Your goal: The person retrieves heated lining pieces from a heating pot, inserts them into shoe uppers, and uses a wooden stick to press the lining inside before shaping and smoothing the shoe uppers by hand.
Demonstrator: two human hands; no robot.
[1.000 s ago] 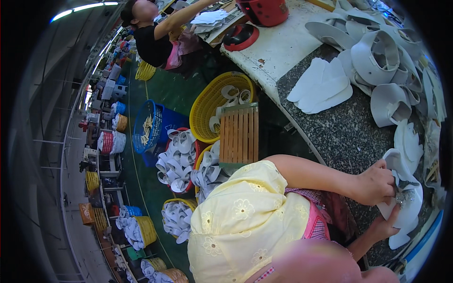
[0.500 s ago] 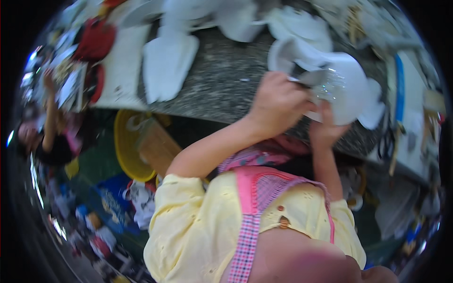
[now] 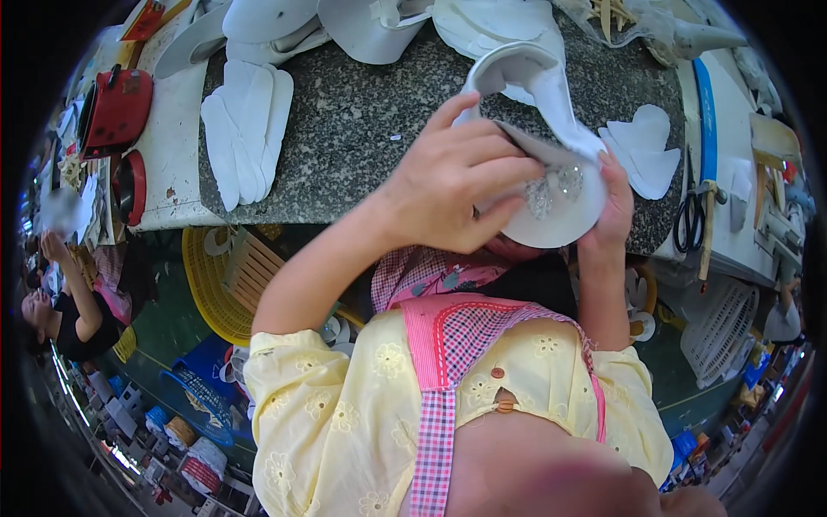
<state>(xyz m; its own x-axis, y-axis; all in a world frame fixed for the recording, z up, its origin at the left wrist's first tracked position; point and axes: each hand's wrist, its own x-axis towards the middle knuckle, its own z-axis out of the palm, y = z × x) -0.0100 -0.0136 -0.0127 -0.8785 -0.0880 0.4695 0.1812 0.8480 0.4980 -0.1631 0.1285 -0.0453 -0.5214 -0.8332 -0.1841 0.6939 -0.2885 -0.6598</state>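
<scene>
A white shoe-like piece (image 3: 564,220) is held up over the near edge of the table. Clear sparkling stones (image 3: 556,189) lie across its rounded front, and a curved band with a greyish lining rises at its far end. My right hand (image 3: 612,202) grips its right edge, with the thumb on top. At the opening on the left side, my left hand (image 3: 461,177) has its fingers curled over the piece, the index finger raised toward the band. The left thumb is bent below, and its exact contact with the piece is partly hidden.
A stack of long white sole-shaped pieces (image 3: 248,129) lies at left on the speckled tabletop (image 3: 345,129). More white pieces (image 3: 642,151) lie at right; several white shaped pieces (image 3: 370,30) line the back. Scissors (image 3: 689,220) hang at the right edge. A yellow basket (image 3: 202,289) stands below.
The piece has shifted left and tilted so its rounded front points toward me. My left hand has moved left with its index finger raised; my right hand still holds the right edge.
</scene>
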